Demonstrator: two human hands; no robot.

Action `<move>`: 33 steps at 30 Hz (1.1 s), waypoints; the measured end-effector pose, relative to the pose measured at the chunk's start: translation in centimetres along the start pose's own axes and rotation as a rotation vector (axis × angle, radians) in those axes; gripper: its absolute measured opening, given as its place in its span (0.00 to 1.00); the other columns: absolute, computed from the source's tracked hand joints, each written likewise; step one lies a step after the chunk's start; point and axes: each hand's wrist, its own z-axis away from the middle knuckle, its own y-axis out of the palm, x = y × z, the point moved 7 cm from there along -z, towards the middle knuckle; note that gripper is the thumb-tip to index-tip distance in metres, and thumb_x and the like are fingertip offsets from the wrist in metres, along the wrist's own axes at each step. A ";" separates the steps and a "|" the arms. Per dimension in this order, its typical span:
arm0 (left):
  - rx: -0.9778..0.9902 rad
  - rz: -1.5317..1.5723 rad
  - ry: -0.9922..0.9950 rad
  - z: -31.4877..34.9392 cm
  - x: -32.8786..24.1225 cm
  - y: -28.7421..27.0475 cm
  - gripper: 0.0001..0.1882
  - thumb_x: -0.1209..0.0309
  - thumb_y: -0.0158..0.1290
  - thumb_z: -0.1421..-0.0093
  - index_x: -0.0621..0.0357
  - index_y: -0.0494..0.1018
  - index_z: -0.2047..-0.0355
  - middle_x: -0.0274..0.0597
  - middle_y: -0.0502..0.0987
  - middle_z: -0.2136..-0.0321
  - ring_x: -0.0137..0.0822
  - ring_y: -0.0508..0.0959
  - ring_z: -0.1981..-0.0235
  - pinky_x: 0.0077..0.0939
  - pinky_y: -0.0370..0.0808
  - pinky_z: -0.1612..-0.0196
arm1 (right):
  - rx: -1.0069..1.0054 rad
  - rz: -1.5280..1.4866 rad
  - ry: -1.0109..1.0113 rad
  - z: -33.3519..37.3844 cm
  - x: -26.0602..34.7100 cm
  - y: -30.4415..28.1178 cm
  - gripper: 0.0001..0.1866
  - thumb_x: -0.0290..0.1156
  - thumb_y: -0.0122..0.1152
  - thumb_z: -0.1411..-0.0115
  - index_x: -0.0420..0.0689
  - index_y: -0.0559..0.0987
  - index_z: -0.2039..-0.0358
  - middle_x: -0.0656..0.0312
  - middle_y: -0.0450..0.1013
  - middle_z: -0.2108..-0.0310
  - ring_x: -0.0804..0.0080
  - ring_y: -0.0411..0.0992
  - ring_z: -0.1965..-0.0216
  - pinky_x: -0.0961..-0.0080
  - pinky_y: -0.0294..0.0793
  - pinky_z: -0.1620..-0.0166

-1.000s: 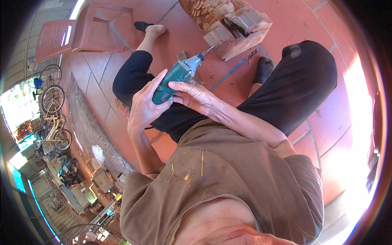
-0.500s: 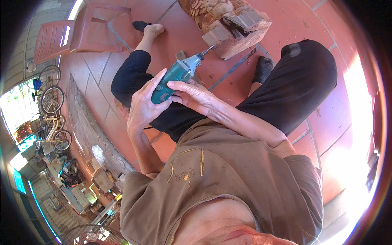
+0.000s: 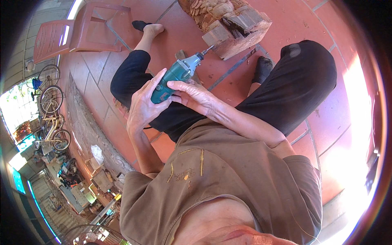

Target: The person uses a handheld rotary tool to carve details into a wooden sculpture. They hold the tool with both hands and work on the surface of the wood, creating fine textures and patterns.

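Head view, the only one here: the teal-green handheld rotary power tool with a grey metal nose (image 3: 176, 76) is gripped two-handed over the lap. The left hand (image 3: 143, 107) has its fingers (image 3: 154, 83) clamped round the rear of the body, and the right hand (image 3: 195, 97) has its fingers curled shut over the top of the same body, thumb side facing the nose. The thin bit points up and away, its tip just beside, maybe touching, the lower edge of the reddish-brown carved wooden block (image 3: 230, 22) standing on the red tiled floor (image 3: 335, 110) between the feet.

My two cents on doing this bit well: keep both hands locked on, brace the forearms on the thighs, let the bit nibble lightly rather than shoving, and keep the toes back.

Labels: there's a small dark rectangular plate with pale lettering on the tool's side, partly under the left hand's fingers. Down the left rim, a pale crumpled bag (image 3: 97, 154) near the kerb, plus boxy clutter too small to make out. A red plastic chair (image 3: 77, 30) sits top left.
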 end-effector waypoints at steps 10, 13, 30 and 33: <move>-0.029 -0.031 0.041 -0.1 0.1 0.1 0.42 0.79 0.65 0.56 0.52 0.65 0.37 0.51 0.78 0.54 0.45 0.81 0.56 0.33 0.77 0.55 | 0.002 -0.036 -0.011 -0.2 -0.1 -0.2 0.18 0.30 0.68 0.42 0.45 0.75 0.52 0.62 0.76 0.54 0.71 0.75 0.51 0.67 0.74 0.44; -0.014 -0.029 0.010 -0.1 0.2 0.1 0.43 0.80 0.64 0.56 0.52 0.65 0.37 0.52 0.77 0.52 0.43 0.80 0.54 0.32 0.77 0.53 | 0.006 -0.035 -0.010 -0.1 0.1 0.0 0.18 0.30 0.68 0.42 0.45 0.75 0.52 0.63 0.76 0.55 0.71 0.74 0.51 0.67 0.74 0.43; -0.046 -0.064 0.061 -0.3 0.3 0.0 0.42 0.76 0.66 0.55 0.50 0.65 0.37 0.49 0.78 0.57 0.45 0.82 0.60 0.34 0.78 0.57 | 0.003 -0.030 0.000 -0.5 -0.1 -0.3 0.19 0.31 0.71 0.44 0.47 0.75 0.52 0.64 0.76 0.54 0.72 0.74 0.50 0.67 0.72 0.43; -0.043 -0.052 0.052 -0.3 0.3 0.0 0.42 0.76 0.66 0.55 0.50 0.65 0.37 0.49 0.78 0.58 0.45 0.82 0.61 0.34 0.78 0.58 | 0.003 -0.028 0.004 -0.6 -0.1 -0.4 0.20 0.31 0.72 0.45 0.47 0.75 0.53 0.65 0.76 0.54 0.72 0.73 0.50 0.67 0.72 0.43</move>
